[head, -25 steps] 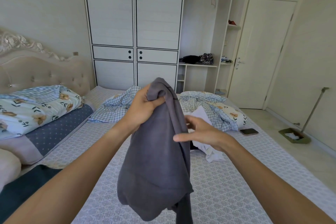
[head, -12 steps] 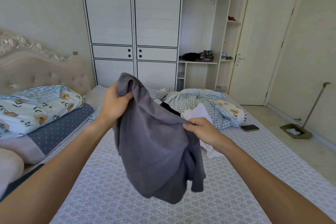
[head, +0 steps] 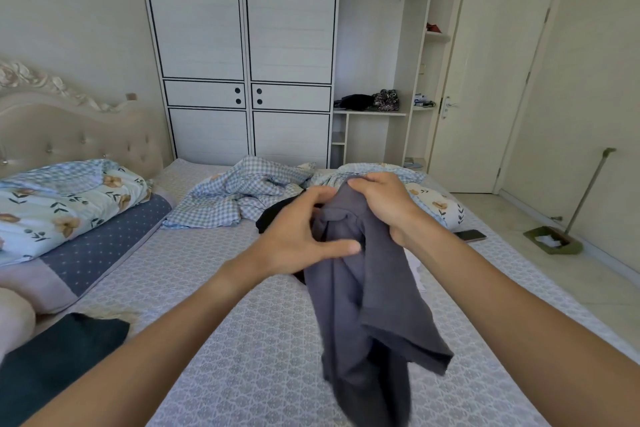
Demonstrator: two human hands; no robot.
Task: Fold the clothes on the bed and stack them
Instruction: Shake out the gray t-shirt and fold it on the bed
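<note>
A grey garment hangs crumpled above the bed. My right hand grips its top edge. My left hand sits just left of it, fingers spread and loosely curved, the thumb lying against the cloth without a clear grip. Behind the hands a black garment and a white one lie on the bed, mostly hidden. A blue checked cloth is rumpled further back. A dark teal garment lies at the near left.
A folded floral quilt rests on a blue pillow by the headboard. A phone lies at the bed's right edge. A dustpan with a long handle stands on the floor. The wardrobe faces me.
The top of the grey garment has passed from my left hand to my right. Both hands have come together and lower, and the garment now hangs from the right hand.
</note>
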